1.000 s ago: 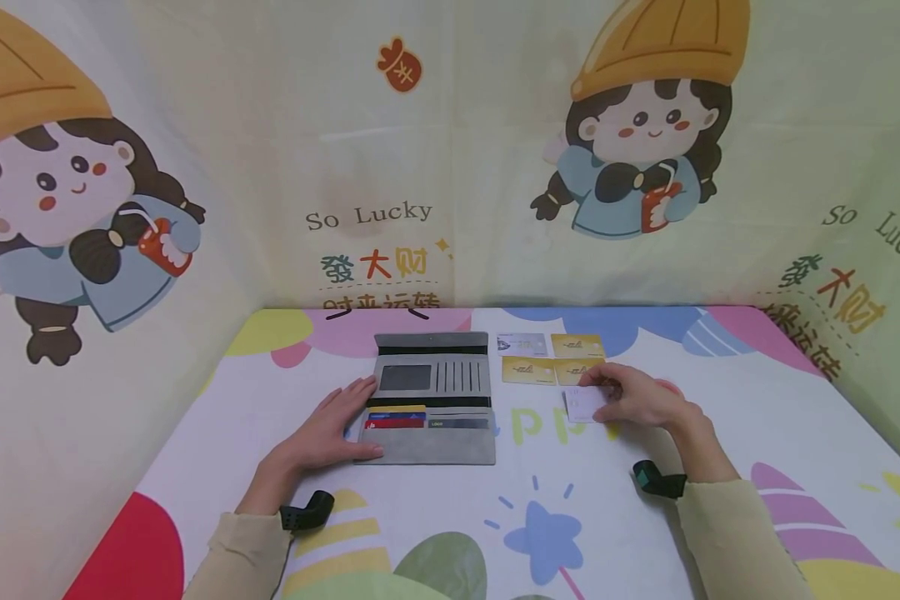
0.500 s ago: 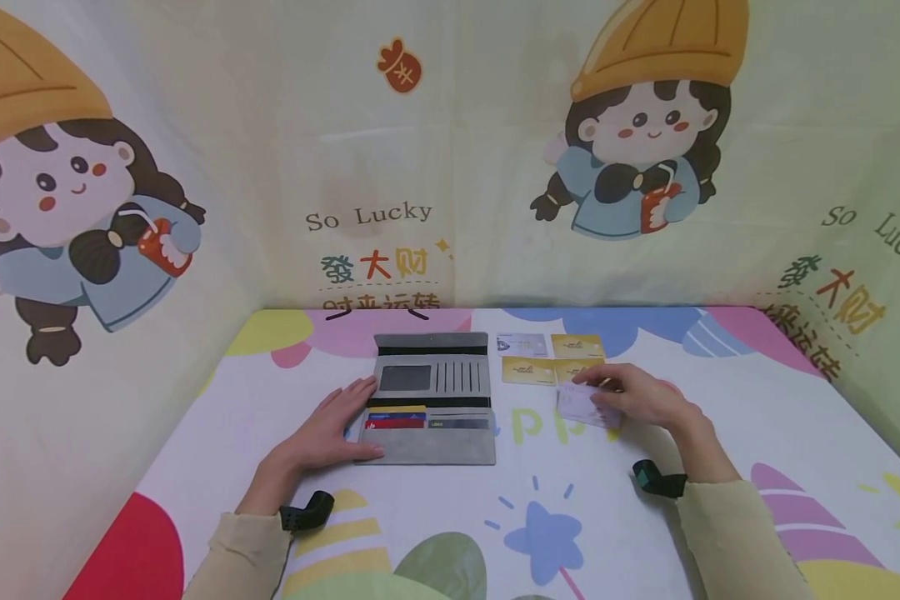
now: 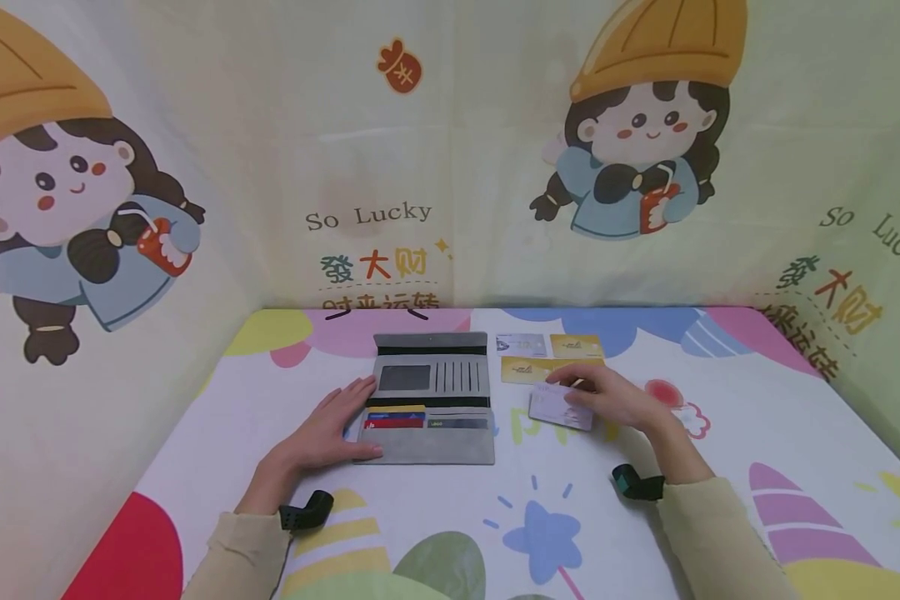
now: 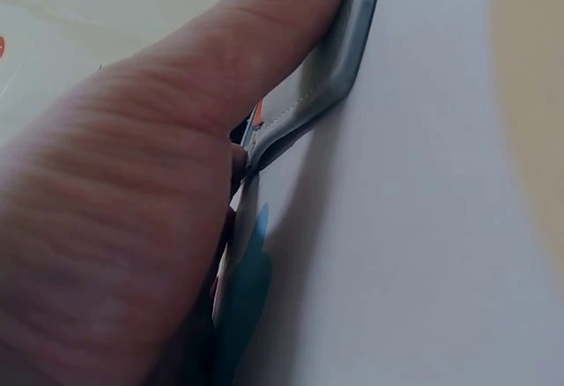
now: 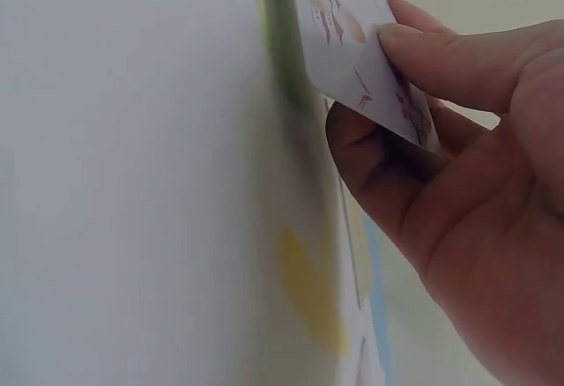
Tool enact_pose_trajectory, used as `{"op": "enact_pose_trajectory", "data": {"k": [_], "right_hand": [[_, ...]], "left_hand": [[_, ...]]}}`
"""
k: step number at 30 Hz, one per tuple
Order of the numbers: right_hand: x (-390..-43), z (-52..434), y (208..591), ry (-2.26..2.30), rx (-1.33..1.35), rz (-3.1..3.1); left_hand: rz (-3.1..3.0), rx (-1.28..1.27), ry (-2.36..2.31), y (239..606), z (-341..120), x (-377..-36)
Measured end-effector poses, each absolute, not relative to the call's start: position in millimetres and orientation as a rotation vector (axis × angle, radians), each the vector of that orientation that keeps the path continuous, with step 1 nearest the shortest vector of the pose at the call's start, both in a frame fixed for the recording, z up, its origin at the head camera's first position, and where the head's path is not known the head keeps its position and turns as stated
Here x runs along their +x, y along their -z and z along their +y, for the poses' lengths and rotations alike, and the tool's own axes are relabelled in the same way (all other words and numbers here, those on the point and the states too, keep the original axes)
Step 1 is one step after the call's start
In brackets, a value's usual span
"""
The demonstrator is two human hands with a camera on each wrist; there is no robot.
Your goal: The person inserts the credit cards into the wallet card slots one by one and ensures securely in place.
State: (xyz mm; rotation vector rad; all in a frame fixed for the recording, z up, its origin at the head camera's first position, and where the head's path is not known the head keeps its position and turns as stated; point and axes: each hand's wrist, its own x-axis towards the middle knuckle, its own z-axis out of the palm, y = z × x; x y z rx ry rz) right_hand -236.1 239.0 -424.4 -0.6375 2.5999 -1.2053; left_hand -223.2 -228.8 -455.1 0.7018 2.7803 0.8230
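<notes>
A grey wallet (image 3: 423, 447) lies unfolded on the table, with several cards (image 3: 395, 416) standing in its lower slots. My left hand (image 3: 321, 428) rests on its left side, fingers spread along the edge and the thumb (image 4: 282, 16) on the lower flap. Right of the wallet, my right hand (image 3: 617, 395) pinches a pale lilac card (image 3: 559, 406) between thumb and fingers. In the right wrist view, reddish line drawings show on this card (image 5: 339, 29), which is tilted and raised off the tablecloth.
Behind my right hand lie a silver card (image 3: 521, 345) and a gold card (image 3: 577, 346), with another gold card (image 3: 525, 370) in front and one more partly hidden by my fingers. A printed cloth (image 3: 435, 500) covers the table; a cartoon curtain (image 3: 495, 167) hangs behind.
My right hand has picked up the lilac card from the tablecloth, tilted it and moved it left toward the wallet. My left hand stays in place.
</notes>
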Motion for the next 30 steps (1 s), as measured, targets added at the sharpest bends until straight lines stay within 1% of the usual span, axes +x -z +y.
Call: {"op": "enact_pose_trajectory", "data": {"k": [5, 14, 23, 30], "right_hand": [[-237.4, 229.1, 427.8, 1.198, -0.628, 2.602], [-241.4, 217.3, 429.4, 1.219, -0.689, 2.619], [-248.3, 196.8, 423.9, 1.217, -0.681, 2.614], [-255.1, 180.9, 420.6, 1.255, -0.761, 2.598]], "left_hand": [[2.781, 0.701, -0.821, 456.1, -230.0, -222.7], [2.782, 0.716, -0.813, 455.0, -230.0, -223.5], [2.771, 0.727, -0.825, 455.6, -229.4, -224.2], [2.777, 0.717, -0.829, 456.0, -229.0, -225.1]]}}
